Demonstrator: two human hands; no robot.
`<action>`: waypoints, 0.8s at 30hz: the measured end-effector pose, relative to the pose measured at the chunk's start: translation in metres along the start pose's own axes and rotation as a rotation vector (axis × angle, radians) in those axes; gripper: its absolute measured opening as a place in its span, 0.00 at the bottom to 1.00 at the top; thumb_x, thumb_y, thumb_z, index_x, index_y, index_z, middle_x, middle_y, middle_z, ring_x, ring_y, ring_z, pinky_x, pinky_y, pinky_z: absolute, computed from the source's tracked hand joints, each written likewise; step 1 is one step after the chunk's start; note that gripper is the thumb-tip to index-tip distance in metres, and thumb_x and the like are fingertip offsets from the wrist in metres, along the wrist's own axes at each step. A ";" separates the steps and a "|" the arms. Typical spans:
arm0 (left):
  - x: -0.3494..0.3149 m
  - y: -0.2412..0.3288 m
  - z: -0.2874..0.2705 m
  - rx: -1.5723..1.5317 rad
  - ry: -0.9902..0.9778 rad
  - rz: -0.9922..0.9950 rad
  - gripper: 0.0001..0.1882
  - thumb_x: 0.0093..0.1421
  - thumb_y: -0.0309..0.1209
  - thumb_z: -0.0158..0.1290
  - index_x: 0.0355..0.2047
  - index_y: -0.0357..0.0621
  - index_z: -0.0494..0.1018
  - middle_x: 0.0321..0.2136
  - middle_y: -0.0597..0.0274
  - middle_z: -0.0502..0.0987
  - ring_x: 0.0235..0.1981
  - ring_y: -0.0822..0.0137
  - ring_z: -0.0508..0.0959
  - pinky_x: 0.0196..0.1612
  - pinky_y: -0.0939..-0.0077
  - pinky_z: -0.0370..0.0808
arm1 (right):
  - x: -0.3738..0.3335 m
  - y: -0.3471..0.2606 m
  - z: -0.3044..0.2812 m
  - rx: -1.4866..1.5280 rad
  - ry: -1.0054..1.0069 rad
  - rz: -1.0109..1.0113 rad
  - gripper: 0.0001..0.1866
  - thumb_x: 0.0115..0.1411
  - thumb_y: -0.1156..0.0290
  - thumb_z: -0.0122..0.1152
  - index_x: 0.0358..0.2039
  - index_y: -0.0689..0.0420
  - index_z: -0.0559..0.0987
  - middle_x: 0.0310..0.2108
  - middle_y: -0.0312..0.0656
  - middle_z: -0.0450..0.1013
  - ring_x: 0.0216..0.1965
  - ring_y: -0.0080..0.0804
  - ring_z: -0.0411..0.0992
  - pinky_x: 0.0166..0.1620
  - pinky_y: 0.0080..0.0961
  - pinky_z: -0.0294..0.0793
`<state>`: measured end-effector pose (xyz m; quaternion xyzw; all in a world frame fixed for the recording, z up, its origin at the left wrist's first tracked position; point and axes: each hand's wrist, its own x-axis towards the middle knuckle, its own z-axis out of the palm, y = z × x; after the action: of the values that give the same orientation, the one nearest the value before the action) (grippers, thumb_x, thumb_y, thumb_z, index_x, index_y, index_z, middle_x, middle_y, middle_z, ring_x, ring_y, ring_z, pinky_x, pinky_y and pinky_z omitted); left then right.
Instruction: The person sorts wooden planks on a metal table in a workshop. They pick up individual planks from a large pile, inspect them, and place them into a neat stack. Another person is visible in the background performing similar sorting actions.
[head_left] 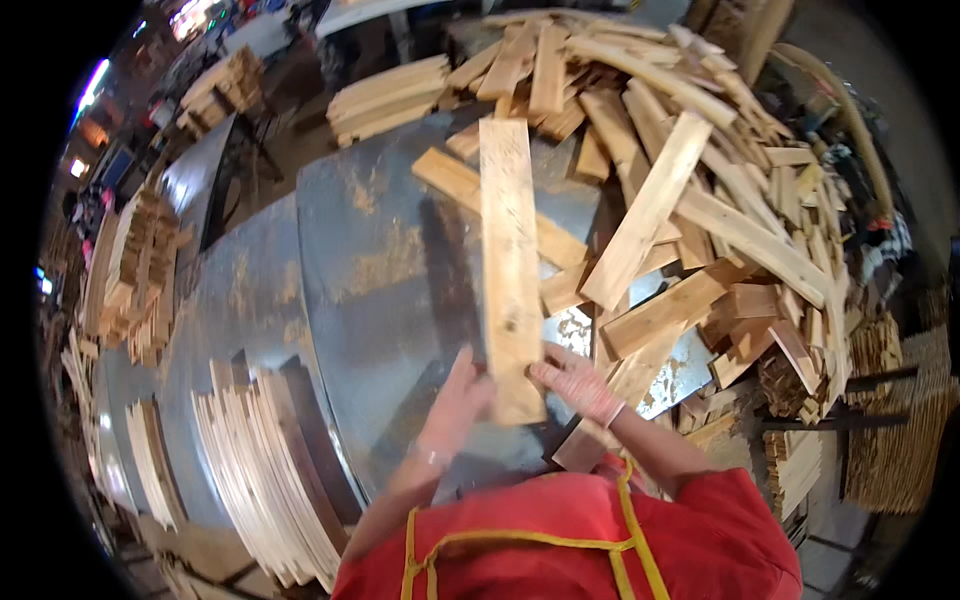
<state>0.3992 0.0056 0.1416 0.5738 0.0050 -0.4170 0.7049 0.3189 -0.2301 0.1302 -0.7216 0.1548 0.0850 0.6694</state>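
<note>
A long, pale wooden board [510, 250] stretches away from me above the metal table [370, 270], its near end between my hands. My right hand [580, 385] grips the board's right edge near that end, thumb on top and the other fingers partly hidden. Beside the left edge is my left hand [455, 400], blurred, with its fingers stretched out and apart from the thumb. Whether it touches the wood I cannot tell. Beneath the held board, another plank [450, 178] lies slantwise on the table.
A large jumbled heap of planks [740, 220] covers the right and far right. Neat board stacks stand at the left, one close by [260, 460] and one farther off [135, 260]. Another stack [390, 100] sits at the far edge. A curved pale bar [850, 120] rises beyond the heap.
</note>
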 end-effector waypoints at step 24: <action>-0.131 -0.028 -0.124 -1.101 -0.516 0.517 0.38 0.73 0.50 0.51 0.72 0.33 0.60 0.27 0.64 0.78 0.17 0.72 0.73 0.23 0.74 0.71 | 0.049 0.043 0.215 -0.086 -0.089 0.069 0.23 0.62 0.68 0.71 0.56 0.59 0.75 0.45 0.42 0.79 0.41 0.31 0.77 0.44 0.31 0.79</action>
<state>0.3557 0.1829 0.1401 -0.0060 -0.0894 -0.2950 0.9513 0.3683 -0.0242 0.0548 -0.7395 0.1458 0.1463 0.6407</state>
